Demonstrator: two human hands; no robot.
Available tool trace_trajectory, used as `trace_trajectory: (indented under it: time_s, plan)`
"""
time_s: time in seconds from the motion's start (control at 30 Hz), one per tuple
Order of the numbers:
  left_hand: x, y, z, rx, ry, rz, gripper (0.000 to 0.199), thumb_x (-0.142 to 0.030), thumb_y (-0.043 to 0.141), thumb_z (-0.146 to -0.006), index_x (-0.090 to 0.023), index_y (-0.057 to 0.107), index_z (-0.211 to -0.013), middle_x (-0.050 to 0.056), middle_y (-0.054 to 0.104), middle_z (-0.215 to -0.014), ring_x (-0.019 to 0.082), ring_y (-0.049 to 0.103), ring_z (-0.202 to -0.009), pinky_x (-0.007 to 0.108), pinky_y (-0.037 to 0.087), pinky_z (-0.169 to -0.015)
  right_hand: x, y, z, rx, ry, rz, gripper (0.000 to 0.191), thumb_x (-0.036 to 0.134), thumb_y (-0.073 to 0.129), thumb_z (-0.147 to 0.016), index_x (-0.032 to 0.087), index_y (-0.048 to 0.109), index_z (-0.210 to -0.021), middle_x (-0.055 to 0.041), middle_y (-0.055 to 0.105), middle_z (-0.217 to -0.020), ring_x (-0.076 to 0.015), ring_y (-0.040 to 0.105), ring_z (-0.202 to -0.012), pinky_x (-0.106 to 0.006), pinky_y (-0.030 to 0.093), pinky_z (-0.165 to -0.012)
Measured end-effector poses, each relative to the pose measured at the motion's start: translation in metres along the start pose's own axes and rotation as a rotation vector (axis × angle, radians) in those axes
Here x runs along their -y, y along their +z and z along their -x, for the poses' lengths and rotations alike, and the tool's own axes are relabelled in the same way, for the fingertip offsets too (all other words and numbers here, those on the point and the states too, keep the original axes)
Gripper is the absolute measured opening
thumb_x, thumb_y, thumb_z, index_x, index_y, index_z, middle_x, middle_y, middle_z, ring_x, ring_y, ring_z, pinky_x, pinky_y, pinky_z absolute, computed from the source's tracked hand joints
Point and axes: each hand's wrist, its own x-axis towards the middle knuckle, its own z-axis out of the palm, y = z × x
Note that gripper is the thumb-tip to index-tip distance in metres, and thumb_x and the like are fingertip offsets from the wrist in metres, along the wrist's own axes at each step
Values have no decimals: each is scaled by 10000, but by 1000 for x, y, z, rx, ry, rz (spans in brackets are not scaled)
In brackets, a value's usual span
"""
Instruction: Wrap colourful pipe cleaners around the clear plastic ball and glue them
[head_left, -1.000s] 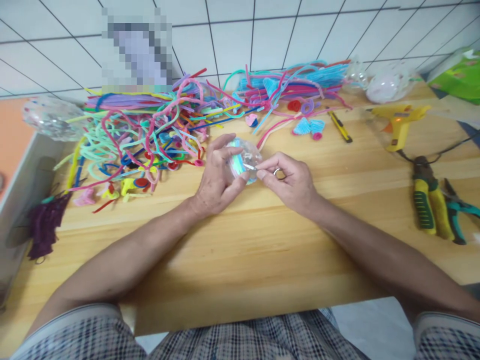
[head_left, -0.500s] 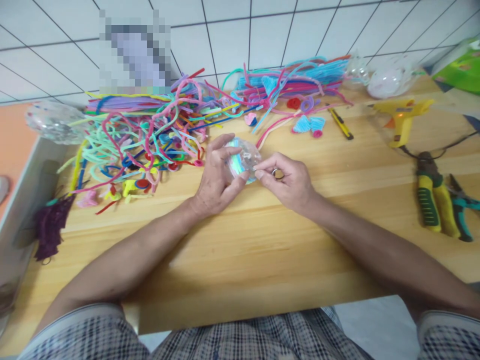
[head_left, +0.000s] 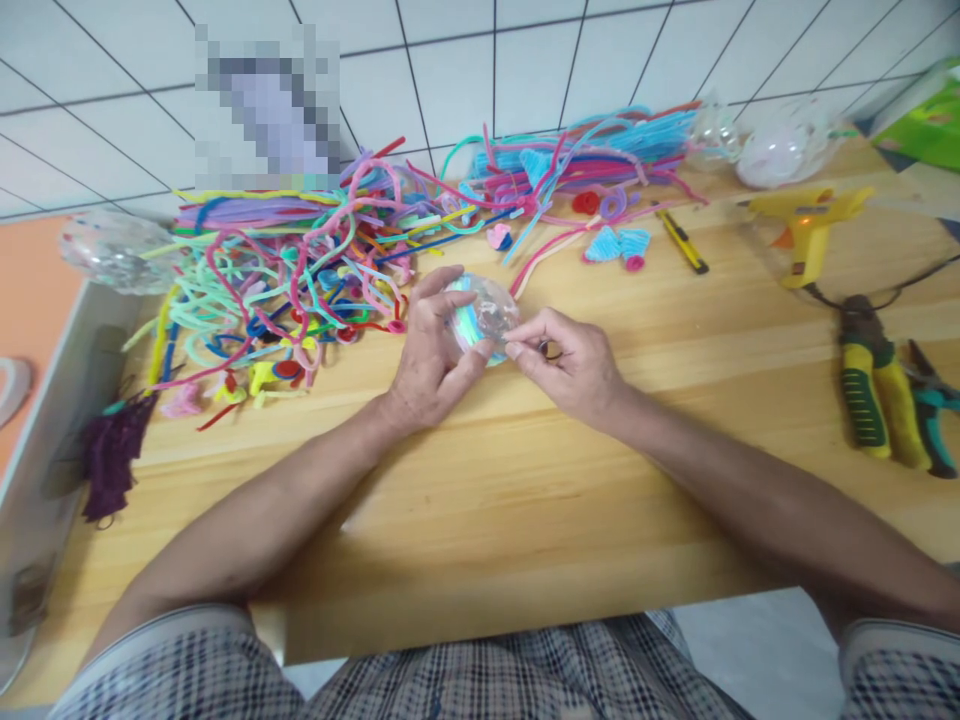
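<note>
A clear, shiny roll with a rainbow sheen [head_left: 491, 308], perhaps iridescent tape or ribbon, is held above the wooden table. My left hand [head_left: 437, 350] curls around its left side, with the thumb along the lower edge. At its right edge, my right hand [head_left: 574, 358] pinches thumb and forefinger together. What lies between those fingertips is too small to make out. A dark ring-shaped thing [head_left: 551, 349] shows by the right hand's curled fingers. Pink and cream pipe cleaners [head_left: 544, 250] lie just behind the roll.
Tangled pipe cleaners [head_left: 300, 270] fill the back left. A blue pipe-cleaner bow [head_left: 617, 245], a yellow craft knife [head_left: 681, 240], a yellow glue gun [head_left: 810, 225] and pliers [head_left: 870, 390] lie to the right. A purple tassel [head_left: 116, 455] is at the left edge.
Both hands keep nearly the same hold on the shiny roll. The view has shifted slightly; little else differs.
</note>
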Motion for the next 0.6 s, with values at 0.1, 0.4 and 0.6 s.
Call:
trace_trajectory:
  time_s: [0.1,0.4,0.6]
  plan:
    - [-1,0,-1,4,6,14,552,-648,614,-1179,-355,456,-1619,139,546,-1700,353,556,-1629,691,484,-1370,1,1,1,-34,-32,-17,74,239,720,-1066,242,768,-1010,32,819,-839,-109,657,-643,-245,510,-627]
    - [-2,-2,-1,24,5,6,550,-661,594,-1186,-347,443,-1611,132,530,-1703,359,550,-1630,716,483,-1364,1,-1,1,-53,95,-61,72,308,745,-1057,248,766,-1021,30,819,-827,-133,726,-695,-253,554,-651]
    - [-3,-2,-1,35,-15,4,537,-660,594,-1180,-372,441,-1607,132,536,-1711,364,543,-1644,733,471,-1369,0,1,-1,-48,93,-80,57,277,748,-1043,246,764,-997,41,800,-797,-124,713,-677,-242,535,-639]
